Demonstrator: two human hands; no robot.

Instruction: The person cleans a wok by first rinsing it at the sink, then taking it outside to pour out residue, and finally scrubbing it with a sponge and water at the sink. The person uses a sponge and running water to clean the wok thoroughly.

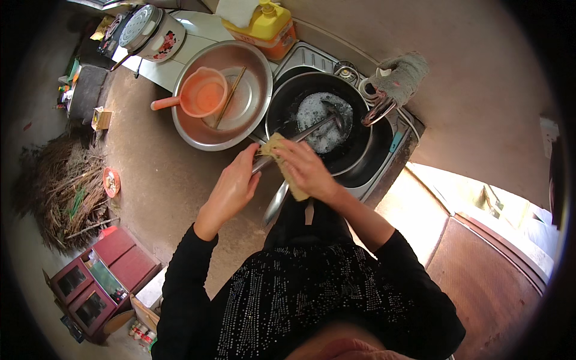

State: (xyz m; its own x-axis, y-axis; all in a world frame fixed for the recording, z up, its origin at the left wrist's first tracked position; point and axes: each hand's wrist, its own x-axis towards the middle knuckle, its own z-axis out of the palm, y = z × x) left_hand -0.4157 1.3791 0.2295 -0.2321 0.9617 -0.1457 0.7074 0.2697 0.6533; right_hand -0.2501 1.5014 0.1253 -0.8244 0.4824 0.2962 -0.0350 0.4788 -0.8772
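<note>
My left hand (231, 186) grips the metal handle of a ladle (315, 129) near its end. Around the same handle, a little further up, my right hand (308, 171) presses a yellowish dishcloth (297, 190); part of the cloth hangs below the fingers. The ladle's dark bowl rests in white soapy foam (321, 140) inside a black wok (288, 96). That wok sits in a sink basin (382, 166), and its metal handle (275, 204) points back toward me.
Left of the wok stands a wide metal basin (198, 140) holding an orange dipper (204, 92) and chopsticks (231, 96). A yellow-capped jug (279, 27) is behind. A grey cloth (405, 76) drapes the faucet (379, 113). A floral pot (167, 42) stands further left.
</note>
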